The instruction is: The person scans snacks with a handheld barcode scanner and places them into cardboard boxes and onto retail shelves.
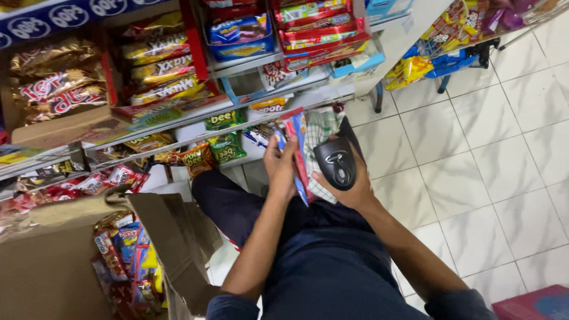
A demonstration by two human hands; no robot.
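My left hand (280, 169) grips a flat red and blue snack packet (296, 145), held upright on edge in front of the lowest shelf. Just to its right, my right hand (349, 188) holds a black handheld scanner (335, 163), its head pointing at the packet. A checked cloth (322, 131) lies behind the scanner, over my knee. I am crouched, with dark trousers (332, 266) filling the lower middle of the view.
Shelves (255, 64) of snack packets and biscuit boxes fill the upper left. An open cardboard box (172, 237) with several packets stands at lower left. A hanging rack of crisps (450, 41) is at upper right. White tiled floor (492, 154) spreads right; a red box (533, 303) sits at the bottom corner.
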